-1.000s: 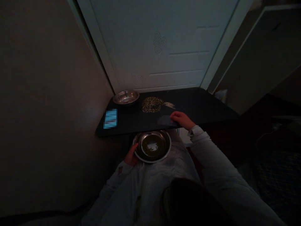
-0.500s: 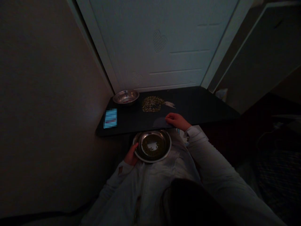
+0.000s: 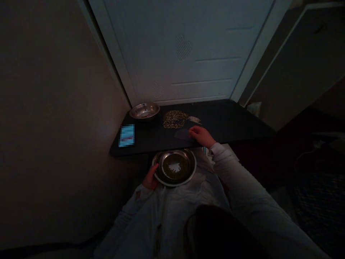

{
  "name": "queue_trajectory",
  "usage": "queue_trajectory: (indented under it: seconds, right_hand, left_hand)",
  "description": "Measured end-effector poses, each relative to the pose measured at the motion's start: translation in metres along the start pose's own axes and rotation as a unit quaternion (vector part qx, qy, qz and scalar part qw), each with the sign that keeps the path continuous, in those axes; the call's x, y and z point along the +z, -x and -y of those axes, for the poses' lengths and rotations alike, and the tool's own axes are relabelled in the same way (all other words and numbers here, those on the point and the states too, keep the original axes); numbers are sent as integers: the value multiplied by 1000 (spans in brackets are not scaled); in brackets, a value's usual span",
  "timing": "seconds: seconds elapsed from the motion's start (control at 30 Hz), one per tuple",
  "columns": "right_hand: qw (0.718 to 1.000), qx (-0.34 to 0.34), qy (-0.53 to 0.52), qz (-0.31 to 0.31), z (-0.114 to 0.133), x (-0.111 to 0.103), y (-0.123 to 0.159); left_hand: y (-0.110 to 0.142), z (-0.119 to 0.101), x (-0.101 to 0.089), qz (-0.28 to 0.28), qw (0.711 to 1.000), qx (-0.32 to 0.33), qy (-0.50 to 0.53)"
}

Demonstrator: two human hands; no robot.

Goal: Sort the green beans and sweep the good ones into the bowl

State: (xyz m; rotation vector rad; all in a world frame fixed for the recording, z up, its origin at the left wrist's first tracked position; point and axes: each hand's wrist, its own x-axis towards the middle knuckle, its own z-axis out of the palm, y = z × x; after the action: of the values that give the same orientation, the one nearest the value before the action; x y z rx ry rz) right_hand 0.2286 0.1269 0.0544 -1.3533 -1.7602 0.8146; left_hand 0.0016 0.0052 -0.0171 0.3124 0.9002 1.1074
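My left hand (image 3: 151, 178) grips the rim of a shiny metal bowl (image 3: 190, 176) on my lap, its thumb over the left edge. Small greenish seeds or beans (image 3: 172, 175) ring a bright patch on the bowl's bottom. Over the table's front part, my right hand (image 3: 201, 135) is closed in a pinch. A thin, greyish, see-through sheet (image 3: 181, 134) extends left from its fingertips; its exact kind is too dim to tell. Just beyond it lies a spread of green and pale seeds (image 3: 175, 118), with a small whitish heap (image 3: 195, 119) to its right.
On the dark table (image 3: 229, 118), a second metal bowl (image 3: 145, 110) stands at the back left. A pixelated blue rectangle (image 3: 127, 136) shows near the left edge. A white door (image 3: 210, 43) rises behind, and a wall (image 3: 67, 126) borders the left side.
My right hand has moved slightly away from me and a little left, and the thin sheet has shifted with it. My left hand and the bowl look unmoved.
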Motion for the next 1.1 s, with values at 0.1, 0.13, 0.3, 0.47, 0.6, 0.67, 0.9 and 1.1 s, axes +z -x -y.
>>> queue_trajectory:
  seconds: [0.1, 0.13, 0.3, 0.47, 0.6, 0.67, 0.9, 1.1]
  right_hand:
    - [998, -22, 55, 13, 9, 13, -4]
    - [997, -30, 68, 20, 12, 17, -5]
    - [991, -68, 84, 72, 20, 29, -6]
    - [986, -89, 49, 133, 21, 28, -4]
    - [983, -86, 3, 163, 21, 27, -4]
    - [981, -83, -25, 174, 20, 26, -4]
    - [972, -74, -80, 210, 18, 23, 1]
    - [972, -30, -165, 163, 19, 19, -1]
  left_hand:
    - [-1, 0, -2, 15, 1000, 1, -1]
    - [-2, 1, -3, 14, 1000, 0, -2]
    - [-3, 2, -6, -8, 1000, 14, -4]
    - [-4, 1, -5, -9, 1000, 4, -1]
    - [-3, 1, -5, -7, 1000, 1, 0]
    - [-3, 1, -4, 3, 1000, 9, -2]
    - [-4, 2, -7, -4, 1000, 5, -13]
    - [-6, 2, -10, -30, 999, 17, -29]
